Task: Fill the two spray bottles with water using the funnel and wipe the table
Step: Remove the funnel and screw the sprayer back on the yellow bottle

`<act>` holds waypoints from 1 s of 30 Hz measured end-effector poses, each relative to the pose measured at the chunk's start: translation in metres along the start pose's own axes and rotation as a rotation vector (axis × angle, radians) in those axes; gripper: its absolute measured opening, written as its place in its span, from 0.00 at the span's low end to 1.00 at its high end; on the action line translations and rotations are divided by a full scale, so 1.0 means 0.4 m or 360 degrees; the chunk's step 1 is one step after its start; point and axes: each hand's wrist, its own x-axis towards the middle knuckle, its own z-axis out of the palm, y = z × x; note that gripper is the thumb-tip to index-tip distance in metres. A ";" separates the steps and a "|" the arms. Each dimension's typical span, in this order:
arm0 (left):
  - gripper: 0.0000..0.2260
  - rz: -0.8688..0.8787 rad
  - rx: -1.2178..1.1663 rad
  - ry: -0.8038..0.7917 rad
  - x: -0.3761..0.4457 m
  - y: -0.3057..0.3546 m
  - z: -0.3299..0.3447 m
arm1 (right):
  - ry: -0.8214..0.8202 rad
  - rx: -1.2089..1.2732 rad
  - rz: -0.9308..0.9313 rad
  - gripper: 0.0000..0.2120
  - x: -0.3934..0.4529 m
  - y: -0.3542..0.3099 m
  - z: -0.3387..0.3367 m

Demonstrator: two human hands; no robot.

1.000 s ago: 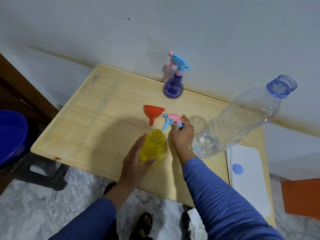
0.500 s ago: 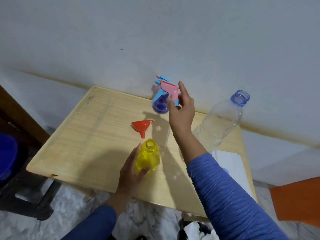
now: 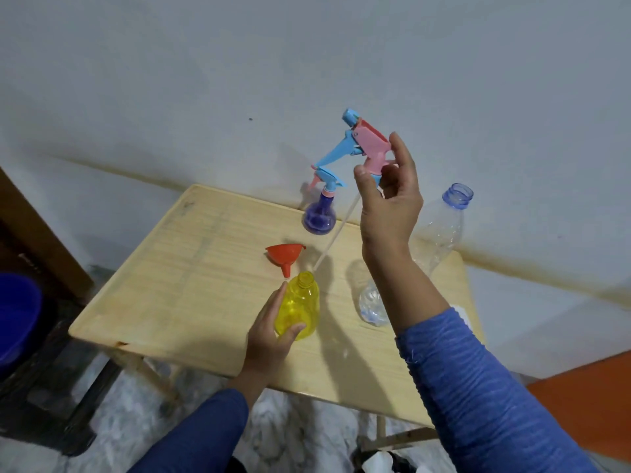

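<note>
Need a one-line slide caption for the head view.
Right hand lifts spray head clear of yellow bottle, steadied by left hand.

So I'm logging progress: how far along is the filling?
Done: yellow bottle uncapped, steadied by the left hand. In hand: right hand holds its spray head aloft. Left: funnel unused, purple bottle still capped, both fills, wiping.

blue tub (image 3: 17, 319) at left, orange panel (image 3: 587, 401) at right, white wall (image 3: 307, 63)
</note>
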 end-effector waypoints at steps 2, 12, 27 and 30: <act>0.33 0.0013 -0.0004 0.0010 -0.001 -0.002 0.000 | -0.0015 0.0012 0.0016 0.25 -0.019 0.010 0.002; 0.33 0.0052 -0.0018 0.0032 -0.001 -0.010 0.006 | -0.0359 -0.0154 0.0151 0.22 -0.202 0.162 -0.002; 0.33 0.0076 0.0014 0.0070 0.002 -0.021 0.014 | -0.0669 -0.0415 0.0073 0.31 -0.246 0.239 -0.025; 0.33 0.0115 0.0037 0.0074 0.003 -0.028 0.017 | -0.0619 -0.0419 0.0062 0.29 -0.257 0.248 -0.021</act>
